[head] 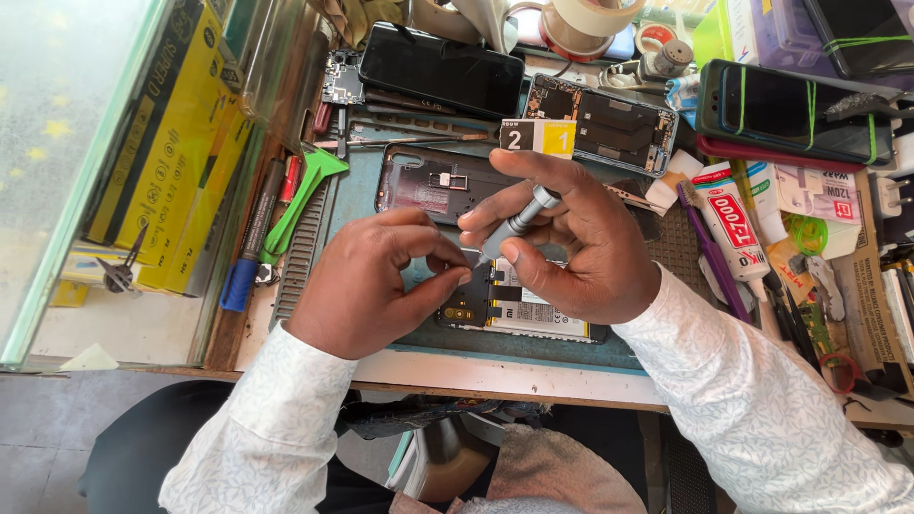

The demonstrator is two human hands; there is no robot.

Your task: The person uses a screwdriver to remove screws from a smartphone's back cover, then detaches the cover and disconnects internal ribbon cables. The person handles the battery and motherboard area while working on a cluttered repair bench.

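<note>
Head view of a phone repair bench. The right hand (571, 243) pinches a grey screwdriver (519, 221) between thumb and fingers, shaft slanting down toward the opened phone (519, 309), which lies on the blue mat (362, 205) directly beneath both hands. The left hand (371, 281) is curled, its thumb and forefinger closed together at the driver's tip; whether they grip a screw or a small part cannot be told, since the fingers hide the spot.

Behind the phone lies a back shell (424, 186); farther back, a second stripped phone (609, 119) and a dark handset (443, 69). Left of the phone lie a green pry tool (305, 190) and a blue-handled tool (243, 276); to its right, a glue tube (733, 228).

Likely hazards: the tilted driver may slip out of a screw head and gouge the board or battery; a freed screw could drop among the bench clutter and be lost; too much downward force could strip the head.
</note>
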